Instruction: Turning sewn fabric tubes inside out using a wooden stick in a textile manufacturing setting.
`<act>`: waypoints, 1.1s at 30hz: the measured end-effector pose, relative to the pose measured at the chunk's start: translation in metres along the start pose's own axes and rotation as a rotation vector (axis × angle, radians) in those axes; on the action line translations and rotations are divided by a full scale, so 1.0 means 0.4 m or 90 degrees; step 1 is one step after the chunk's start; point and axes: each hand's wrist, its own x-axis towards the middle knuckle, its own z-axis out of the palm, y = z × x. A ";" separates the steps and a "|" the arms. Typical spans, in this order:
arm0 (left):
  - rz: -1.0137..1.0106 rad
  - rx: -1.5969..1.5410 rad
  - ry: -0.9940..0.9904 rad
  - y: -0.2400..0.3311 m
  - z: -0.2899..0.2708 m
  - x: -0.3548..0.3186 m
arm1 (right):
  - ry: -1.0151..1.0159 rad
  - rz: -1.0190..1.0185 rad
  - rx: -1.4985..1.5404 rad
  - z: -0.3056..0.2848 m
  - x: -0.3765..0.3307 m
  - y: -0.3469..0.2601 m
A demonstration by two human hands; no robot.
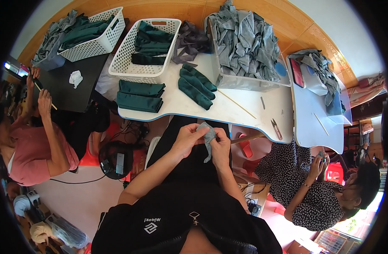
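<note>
A small grey fabric piece (208,136) is pinched between my two hands, above my lap and just short of the table edge. My left hand (189,139) grips its upper left side with thumb and fingers. On its other side my right hand (221,149) has its fingers closed on the cloth, and a loose end hangs down between the hands. Folded dark green fabric pieces (140,96) lie on the white table (236,94), with more green pieces (197,86) nearer the middle. A thin wooden stick (237,104) rests to their right.
Thread snips (276,129) lie at the table's right front. Behind stand a white basket (117,67) of green fabric and a clear bin (249,84) heaped with grey pieces. One co-worker (41,148) sits left, holding a stick; another (320,194) sits right, hands raised.
</note>
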 end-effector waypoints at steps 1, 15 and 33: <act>0.000 0.001 0.002 -0.006 0.010 -0.002 | -0.001 0.001 0.002 0.006 -0.002 0.007; 0.147 0.195 0.132 -0.180 0.017 0.010 | 0.156 -0.109 -0.133 0.089 0.030 0.037; 0.237 0.500 -0.208 -0.052 -0.151 -0.048 | -0.720 0.278 0.749 0.045 -0.111 0.035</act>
